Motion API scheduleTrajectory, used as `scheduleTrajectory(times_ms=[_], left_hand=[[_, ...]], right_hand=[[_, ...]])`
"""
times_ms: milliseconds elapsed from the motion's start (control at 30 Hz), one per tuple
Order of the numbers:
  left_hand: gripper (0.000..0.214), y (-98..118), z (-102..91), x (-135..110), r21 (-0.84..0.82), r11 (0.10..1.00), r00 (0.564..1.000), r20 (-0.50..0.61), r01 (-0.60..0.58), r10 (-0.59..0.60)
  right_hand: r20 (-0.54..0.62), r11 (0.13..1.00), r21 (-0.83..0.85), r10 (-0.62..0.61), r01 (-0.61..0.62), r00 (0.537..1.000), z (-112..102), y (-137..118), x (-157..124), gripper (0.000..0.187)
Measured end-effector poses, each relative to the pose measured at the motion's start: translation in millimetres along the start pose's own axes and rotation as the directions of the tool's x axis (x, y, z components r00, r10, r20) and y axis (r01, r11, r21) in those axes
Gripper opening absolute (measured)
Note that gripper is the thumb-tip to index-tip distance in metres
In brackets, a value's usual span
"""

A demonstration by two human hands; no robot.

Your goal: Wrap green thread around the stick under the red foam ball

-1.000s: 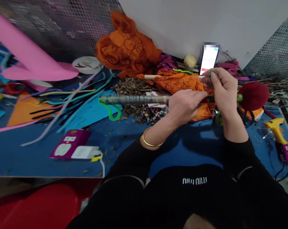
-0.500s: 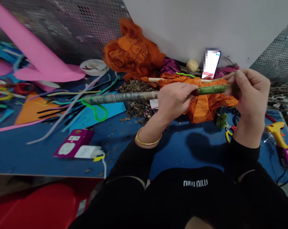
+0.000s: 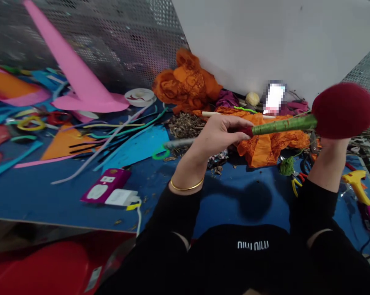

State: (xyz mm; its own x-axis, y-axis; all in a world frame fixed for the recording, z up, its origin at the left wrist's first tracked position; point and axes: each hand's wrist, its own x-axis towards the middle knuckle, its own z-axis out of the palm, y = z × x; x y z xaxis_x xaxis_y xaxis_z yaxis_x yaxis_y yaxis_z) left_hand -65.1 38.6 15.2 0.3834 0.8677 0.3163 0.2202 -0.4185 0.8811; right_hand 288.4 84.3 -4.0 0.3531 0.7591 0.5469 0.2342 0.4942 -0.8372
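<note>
Across the table lies a wrapped stick point(image 3: 285, 125) in the air, bound in green yarn or cord on its right part, with a grey section point(image 3: 180, 143) showing left of my hand. My left hand point(image 3: 215, 133) pinches it where a dark red patch borders the green. A large dark red round ball point(image 3: 344, 110) sits at the stick's right end. Behind it is my right hand point(image 3: 335, 144); its fingers are hidden by the ball. A bright green loop point(image 3: 161, 153) hangs near the grey end.
Orange cloth point(image 3: 258, 151) and dry plant bits point(image 3: 185, 125) lie beyond the stick. A phone point(image 3: 274, 97) leans on the wall. At right are a yellow glue gun point(image 3: 358, 186), pliers point(image 3: 296, 184) and green yarn point(image 3: 287, 165). A pink paper cone hat point(image 3: 80, 82) stands left, near a purple power strip point(image 3: 107, 185).
The stick has turned and shifted, so that the red ball has come into view over my right hand. Its grey end shows less now. The camera view has moved a little left.
</note>
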Motion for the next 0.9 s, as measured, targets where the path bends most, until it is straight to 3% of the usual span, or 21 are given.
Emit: scheduleTrajectory(times_ms=[100, 200, 233, 267, 367, 467, 567, 600, 667, 733, 767, 833, 900], left_hand=[[0.032, 7, 3.7, -2, -0.294, 0.953, 0.998, 0.011, 0.068, -0.068], [0.031, 15, 3.7, -4, -0.615, 0.768, 0.984, 0.08, 0.176, -0.161], [0.032, 17, 3.2, -3, -0.681, 0.704, 0.979, 0.109, 0.202, -0.175], [0.032, 18, 2.9, -3, -0.726, 0.652, 0.975, 0.135, 0.22, -0.179], [0.037, 19, 3.5, -1, -0.787, 0.565, 0.968, 0.172, 0.248, -0.185], [0.039, 13, 7.0, 2, -0.803, 0.529, 0.959, 0.192, 0.275, -0.207], [0.04, 8, 9.8, 4, -0.804, 0.528, 0.959, 0.186, 0.274, -0.215], [0.039, 6, 10.1, 5, -0.807, 0.527, 0.96, 0.175, 0.266, -0.217], [0.04, 4, 9.8, 7, -0.818, 0.514, 0.96, 0.159, 0.258, -0.23], [0.042, 2, 9.8, 9, -0.829, 0.491, 0.954, 0.161, 0.269, -0.251], [0.042, 1, 10.2, 10, -0.831, 0.482, 0.95, 0.168, 0.28, -0.262], [0.042, -1, 12.3, 11, -0.829, 0.473, 0.944, 0.186, 0.3, -0.273], [0.04, -1, 15.6, 12, -0.821, 0.469, 0.937, 0.216, 0.326, -0.274]], right_hand=[[-0.045, 0.977, -0.21, 0.032, -0.041, 0.998, 17, -1, -12, 0.018], [0.004, 0.768, -0.639, -0.053, 0.043, 0.999, 33, -21, -28, 0.019], [0.027, 0.706, -0.702, -0.101, 0.091, 0.994, 39, -30, -34, 0.024], [0.055, 0.698, -0.701, -0.149, 0.144, 0.987, 46, -38, -40, 0.027], [0.202, 0.869, -0.419, -0.192, 0.262, 0.96, 71, -54, -61, 0.036], [0.449, 0.988, -0.03, -0.123, 0.153, 0.885, 96, -61, -82, 0.044], [0.651, 0.999, 0.041, -0.038, 0.015, 0.758, 108, -65, -95, 0.037], [0.66, 1.0, 0.019, -0.025, 0.017, 0.75, 108, -67, -97, 0.032], [0.559, 0.995, 0.011, -0.085, 0.095, 0.825, 107, -71, -98, 0.033], [0.369, 0.976, 0.071, -0.218, 0.206, 0.904, 106, -75, -99, 0.034], [0.286, 0.963, 0.126, -0.266, 0.239, 0.92, 107, -76, -100, 0.032], [0.203, 0.934, 0.291, -0.272, 0.208, 0.941, 111, -76, -102, 0.032], [0.196, 0.88, 0.467, -0.2, 0.088, 0.96, 116, -76, -104, 0.032]])
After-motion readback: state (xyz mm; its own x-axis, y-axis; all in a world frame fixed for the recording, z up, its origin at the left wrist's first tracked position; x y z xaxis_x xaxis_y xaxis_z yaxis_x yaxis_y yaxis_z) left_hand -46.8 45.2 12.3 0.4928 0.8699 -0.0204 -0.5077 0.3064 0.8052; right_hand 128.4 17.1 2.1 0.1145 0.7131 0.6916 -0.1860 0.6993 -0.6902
